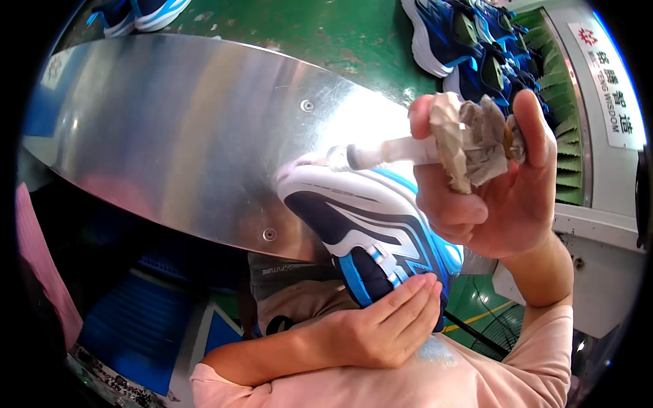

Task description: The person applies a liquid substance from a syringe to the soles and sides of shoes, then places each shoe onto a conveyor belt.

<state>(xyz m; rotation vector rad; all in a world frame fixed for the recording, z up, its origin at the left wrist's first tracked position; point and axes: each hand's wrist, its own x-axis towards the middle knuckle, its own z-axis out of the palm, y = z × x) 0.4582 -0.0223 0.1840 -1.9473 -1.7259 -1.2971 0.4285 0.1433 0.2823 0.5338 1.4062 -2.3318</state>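
Note:
A white, navy and light-blue sneaker (367,214) is tilted on its side, its toe toward the metal table and its collar toward my body. My left hand (391,326) is closed around the collar, fingers pressed on the upper. In my right hand (496,204) is a clear syringe (401,151), its upper part wrapped in crumpled, stained paper (473,139). My thumb is near the syringe's back end. The nozzle points left at the edge of the sole near the toe; whether it touches cannot be made out.
A curved, shiny metal table (204,136) spreads ahead and left. Beyond it, a green conveyor belt (306,27) carries more sneakers (476,47), with another pair (139,13) at far left. A white machine (605,88) with green curtain strips stands at right. Blue crates (136,326) sit lower left.

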